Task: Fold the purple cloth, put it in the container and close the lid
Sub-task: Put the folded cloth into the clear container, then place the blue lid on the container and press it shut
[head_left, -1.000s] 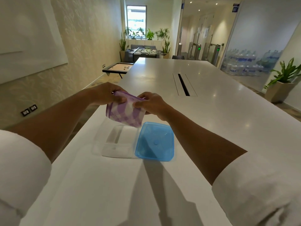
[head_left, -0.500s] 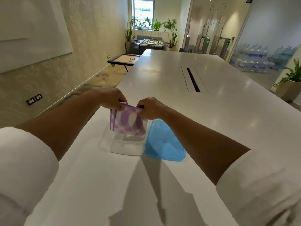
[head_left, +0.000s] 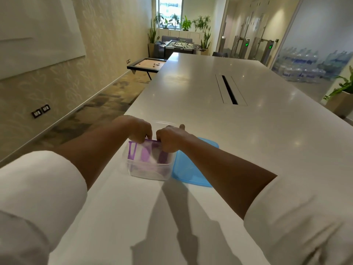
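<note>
The folded purple-and-white cloth (head_left: 145, 154) stands upright inside the clear plastic container (head_left: 148, 172) on the white table. My left hand (head_left: 138, 128) pinches the cloth's top edge at the left. My right hand (head_left: 171, 137) grips the same edge at the right, its fingers reaching down into the container. The blue lid (head_left: 193, 169) lies flat on the table, touching the container's right side, partly under my right forearm.
The long white table (head_left: 210, 131) stretches ahead, with a dark cable slot (head_left: 229, 89) in its middle. Its left edge runs close to the container, with carpet below. A potted plant (head_left: 342, 96) stands at the far right.
Both hands have lowered the cloth from above the container down into it. The view has shifted, so container and lid sit lower in the frame.
</note>
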`<state>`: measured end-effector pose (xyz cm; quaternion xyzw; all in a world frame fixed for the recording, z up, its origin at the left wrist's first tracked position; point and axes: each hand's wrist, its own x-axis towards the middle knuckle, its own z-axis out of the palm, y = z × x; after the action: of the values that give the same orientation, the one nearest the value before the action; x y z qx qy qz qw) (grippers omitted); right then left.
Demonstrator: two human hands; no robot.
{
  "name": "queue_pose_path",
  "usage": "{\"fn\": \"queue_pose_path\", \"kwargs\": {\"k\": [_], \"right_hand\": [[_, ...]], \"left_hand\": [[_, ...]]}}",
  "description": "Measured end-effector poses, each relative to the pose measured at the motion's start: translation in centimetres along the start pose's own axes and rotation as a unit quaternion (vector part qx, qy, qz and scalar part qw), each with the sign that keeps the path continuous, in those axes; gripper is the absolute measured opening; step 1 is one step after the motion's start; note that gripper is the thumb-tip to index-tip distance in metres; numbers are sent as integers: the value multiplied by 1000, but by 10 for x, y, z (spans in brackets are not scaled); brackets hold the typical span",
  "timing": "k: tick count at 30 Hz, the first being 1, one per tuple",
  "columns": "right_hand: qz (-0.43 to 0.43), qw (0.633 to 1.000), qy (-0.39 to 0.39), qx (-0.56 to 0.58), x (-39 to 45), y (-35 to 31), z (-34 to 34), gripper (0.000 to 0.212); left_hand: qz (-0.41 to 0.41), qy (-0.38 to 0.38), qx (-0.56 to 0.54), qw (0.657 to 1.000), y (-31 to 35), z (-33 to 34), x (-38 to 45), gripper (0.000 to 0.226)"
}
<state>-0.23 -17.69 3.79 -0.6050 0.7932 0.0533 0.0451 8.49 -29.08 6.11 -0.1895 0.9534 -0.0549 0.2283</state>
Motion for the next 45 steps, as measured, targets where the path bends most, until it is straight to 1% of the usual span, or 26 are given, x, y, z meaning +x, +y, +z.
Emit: {"fn": "queue_pose_path", "kwargs": {"k": [3,6,10,13,15,18,20,22,24,26,28,29,31,33,36,39,42,45], "right_hand": [[9,1000,10,-15,-1,-1,6,28],[19,999,27,-26,1,0,14,24],[22,999,46,-10,4,6,24,28],[24,995,86,49,5,12,24,31],[41,985,120,113,5,17,21,29],[80,959,176,206,5,27,16,26],[109,938,208,256,3,36,13,24],[145,917,230,293,0,47,10,24],[190,889,239,343,-6,61,9,23],[235,862,242,378,-13,74,12,20],[271,845,243,391,-21,88,18,22],[288,836,242,400,-25,94,21,25],[319,816,238,419,-34,105,26,25],[338,811,225,422,-44,114,30,19],[352,816,197,415,-59,121,35,3],[367,805,170,434,-71,126,41,9],[379,790,148,459,-77,132,48,13],[401,772,107,481,-84,135,56,11]], "left_hand": [[-16,6,16,1000,7,5,3,36],[-35,40,24,998,9,12,9,34],[-48,99,-33,993,13,21,20,48],[-59,82,-76,992,17,25,26,56],[-65,62,-79,993,17,29,29,55],[-62,43,-86,993,16,33,32,49],[-63,53,-95,992,13,29,33,47],[-72,89,-97,989,13,21,32,48],[-79,154,-102,980,17,9,31,46],[-76,234,-129,961,27,-3,31,40],[-62,301,-174,935,43,-16,30,33],[-54,322,-199,924,52,-22,30,30],[-37,337,-252,907,71,-33,30,26],[-22,328,-285,900,90,-39,31,27],[-4,291,-301,908,114,-38,35,29],[-16,243,-311,919,134,-29,43,34],[-26,184,-293,938,150,-18,51,42],[-37,125,-259,957,166,-5,57,62]]}}
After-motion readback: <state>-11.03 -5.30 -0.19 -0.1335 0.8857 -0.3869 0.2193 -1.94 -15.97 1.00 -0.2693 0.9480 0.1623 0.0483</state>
